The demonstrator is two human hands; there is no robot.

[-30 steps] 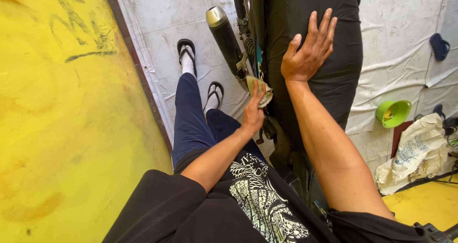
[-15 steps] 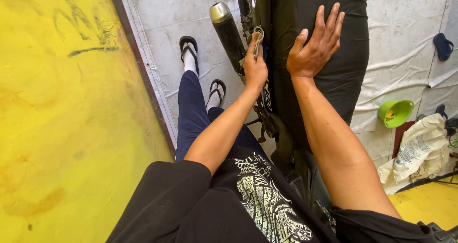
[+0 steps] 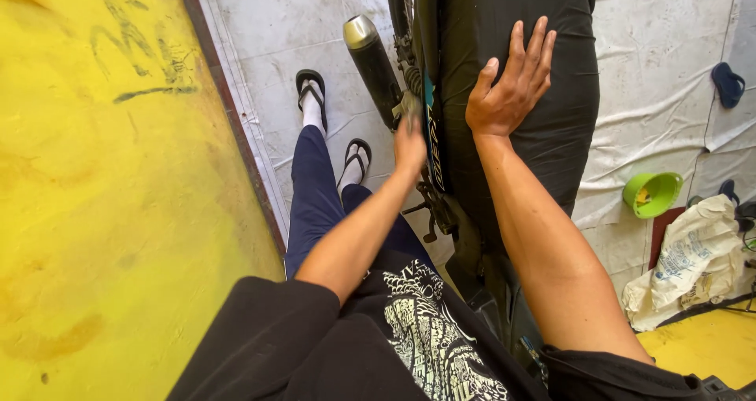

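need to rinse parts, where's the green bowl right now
In the head view the green bowl sits on the white floor sheet at the far right, beyond the motorcycle's black seat, just above the crumpled white sack.

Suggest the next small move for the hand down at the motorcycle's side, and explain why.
Probably keep rubbing the left hand along the black side panel beside the chrome-tipped exhaust pipe: it presses there with something bunched and blurred, while the right hand braces flat on the black seat.

The left hand's fingertips are blurred against the motorcycle, whose front is cut off.
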